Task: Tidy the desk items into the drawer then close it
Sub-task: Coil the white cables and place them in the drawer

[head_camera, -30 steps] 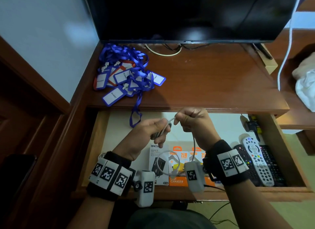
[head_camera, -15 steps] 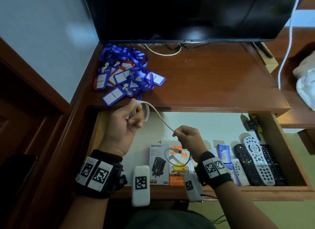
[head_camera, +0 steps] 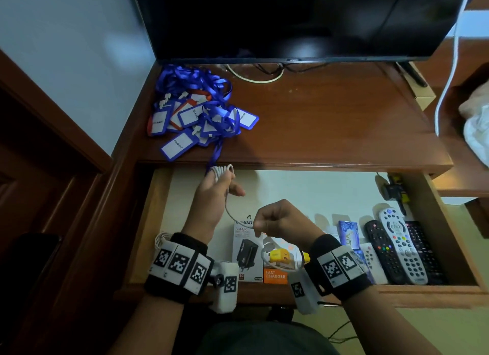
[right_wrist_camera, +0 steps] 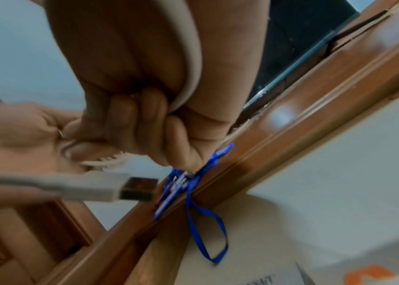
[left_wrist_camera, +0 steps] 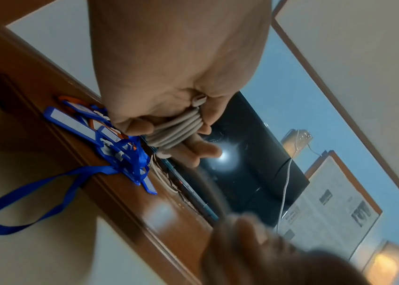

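White cable [head_camera: 229, 212] coiled round the left hand [head_camera: 211, 196], pinched by the right hand [head_camera: 277, 219]; slack tension could unravel the coil.

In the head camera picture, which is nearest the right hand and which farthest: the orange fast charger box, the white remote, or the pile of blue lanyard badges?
From the right hand:
1. Orange fast charger box, in the drawer just below the hand.
2. White remote, in the drawer off to the right.
3. Pile of blue lanyard badges, up on the desk's back left.

More white cable [head_camera: 221, 171] is now looped round the left hand [head_camera: 211, 193], and the right hand [head_camera: 277, 219] has slid closer, leaving a shorter slack stretch between them.
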### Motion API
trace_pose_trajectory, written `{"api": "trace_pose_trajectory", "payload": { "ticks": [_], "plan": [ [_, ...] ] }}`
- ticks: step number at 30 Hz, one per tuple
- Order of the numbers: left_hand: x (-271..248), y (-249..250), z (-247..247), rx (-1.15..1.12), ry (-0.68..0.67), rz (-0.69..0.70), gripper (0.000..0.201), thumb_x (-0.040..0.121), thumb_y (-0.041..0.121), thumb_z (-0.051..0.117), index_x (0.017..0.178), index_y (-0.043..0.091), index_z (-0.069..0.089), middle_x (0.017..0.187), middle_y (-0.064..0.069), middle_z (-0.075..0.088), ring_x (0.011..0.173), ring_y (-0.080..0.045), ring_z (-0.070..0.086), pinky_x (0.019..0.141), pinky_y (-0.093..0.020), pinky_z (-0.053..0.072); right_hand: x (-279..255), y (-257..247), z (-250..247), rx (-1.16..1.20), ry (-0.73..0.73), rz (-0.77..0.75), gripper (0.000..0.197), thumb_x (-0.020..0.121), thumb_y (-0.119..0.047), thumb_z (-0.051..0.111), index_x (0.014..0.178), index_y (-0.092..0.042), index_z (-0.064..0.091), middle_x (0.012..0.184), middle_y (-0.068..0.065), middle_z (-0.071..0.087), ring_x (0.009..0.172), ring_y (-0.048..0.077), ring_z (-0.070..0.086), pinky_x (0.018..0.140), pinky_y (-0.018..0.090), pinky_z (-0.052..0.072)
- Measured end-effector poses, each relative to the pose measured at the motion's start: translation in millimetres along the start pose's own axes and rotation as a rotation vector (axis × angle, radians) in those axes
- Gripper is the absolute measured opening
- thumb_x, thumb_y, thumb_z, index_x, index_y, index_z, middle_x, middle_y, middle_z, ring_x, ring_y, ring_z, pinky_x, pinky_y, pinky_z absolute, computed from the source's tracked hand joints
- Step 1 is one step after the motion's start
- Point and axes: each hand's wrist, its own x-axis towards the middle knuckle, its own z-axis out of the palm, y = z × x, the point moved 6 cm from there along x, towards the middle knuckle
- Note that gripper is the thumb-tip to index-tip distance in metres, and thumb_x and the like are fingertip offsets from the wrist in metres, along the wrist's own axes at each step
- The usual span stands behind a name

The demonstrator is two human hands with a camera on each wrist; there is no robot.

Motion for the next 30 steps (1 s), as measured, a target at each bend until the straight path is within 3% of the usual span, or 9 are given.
{"api": "trace_pose_trajectory", "payload": {
  "ticks": [4, 9, 12, 14, 18, 21, 24, 30],
  "plan": [
    [-7.0, -7.0, 9.6, 0.104, -0.125, -0.008, 0.026, 0.102, 0.026, 0.038, 0.097, 0.011, 0.058, 0.078, -0.004, 0.072, 0.074, 0.002, 0.06, 0.076, -0.019, 0.038, -6.3, -22.8, -5.6, 0.172, -0.009, -0.082, 0.021, 0.083, -0.014, 0.06, 0.064, -0.006, 0.064, 0.048, 0.0, 0.037, 0.045, 0.009, 0.027, 0.047, 0.02, 0.024],
    [-15.0, -10.3, 19.0, 0.089, -0.281, -0.046, 0.025, 0.102, 0.023, 0.037, 0.088, 0.013, 0.056, 0.064, -0.006, 0.065, 0.072, -0.014, 0.057, 0.072, -0.027, 0.037, -11.1, -32.6, -23.5, 0.326, 0.101, -0.142, 0.027, 0.085, -0.014, 0.054, 0.06, -0.006, 0.059, 0.048, 0.001, 0.032, 0.042, 0.008, 0.024, 0.046, 0.019, 0.02],
    [-22.0, -14.3, 25.8, 0.039, -0.399, -0.074, 0.03, 0.101, 0.025, 0.039, 0.096, 0.002, 0.057, 0.059, -0.005, 0.06, 0.073, -0.019, 0.063, 0.077, -0.028, 0.042, -13.6, -26.5, -37.1, 0.563, 0.206, -0.114, 0.027, 0.084, -0.018, 0.054, 0.063, -0.002, 0.053, 0.048, 0.002, 0.036, 0.039, 0.009, 0.028, 0.046, 0.025, 0.018],
    [-27.2, -15.6, 33.0, -0.048, -0.504, -0.084, 0.034, 0.101, 0.026, 0.041, 0.101, -0.004, 0.055, 0.058, -0.005, 0.057, 0.071, -0.021, 0.062, 0.083, -0.033, 0.047, -14.5, -24.0, -44.7, 0.633, 0.273, -0.126, 0.025, 0.083, -0.017, 0.054, 0.064, 0.0, 0.05, 0.049, 0.005, 0.04, 0.039, 0.011, 0.029, 0.043, 0.022, 0.023],
    [-32.3, -15.2, 40.6, -0.082, -0.643, -0.095, 0.033, 0.093, 0.037, 0.041, 0.092, 0.009, 0.058, 0.056, -0.001, 0.052, 0.067, -0.02, 0.059, 0.08, -0.032, 0.044, -13.5, -13.8, -52.2, 0.592, 0.383, -0.111, 0.032, 0.084, -0.023, 0.057, 0.055, -0.012, 0.059, 0.051, 0.004, 0.037, 0.043, 0.012, 0.025, 0.044, 0.023, 0.024],
    [-31.9, -11.3, 39.6, -0.13, -0.651, -0.092, 0.034, 0.092, 0.036, 0.042, 0.091, 0.008, 0.061, 0.054, 0.0, 0.047, 0.062, -0.019, 0.055, 0.076, -0.031, 0.044, -14.0, -6.9, -54.0, 0.528, 0.441, -0.101, 0.033, 0.086, -0.027, 0.064, 0.061, -0.006, 0.062, 0.051, 0.002, 0.032, 0.043, 0.013, 0.025, 0.045, 0.025, 0.023],
    [-24.8, -6.7, 32.8, -0.242, -0.595, -0.092, 0.034, 0.092, 0.033, 0.042, 0.087, 0.006, 0.063, 0.052, 0.0, 0.042, 0.057, -0.019, 0.052, 0.072, -0.027, 0.044, -15.2, -6.8, -50.8, 0.422, 0.471, -0.122, 0.032, 0.081, -0.027, 0.062, 0.066, 0.001, 0.06, 0.048, 0.002, 0.038, 0.046, 0.014, 0.032, 0.045, 0.025, 0.027],
    [-12.1, 12.9, 25.7, -0.511, -0.478, -0.109, 0.031, 0.091, 0.026, 0.042, 0.082, 0.001, 0.059, 0.048, 0.002, 0.037, 0.05, -0.015, 0.046, 0.057, -0.021, 0.044, -15.1, -3.4, -41.8, 0.266, 0.428, -0.095, 0.026, 0.073, -0.019, 0.075, 0.062, -0.005, 0.056, 0.053, 0.002, 0.037, 0.049, 0.01, 0.03, 0.046, 0.02, 0.027]
  ]
}}
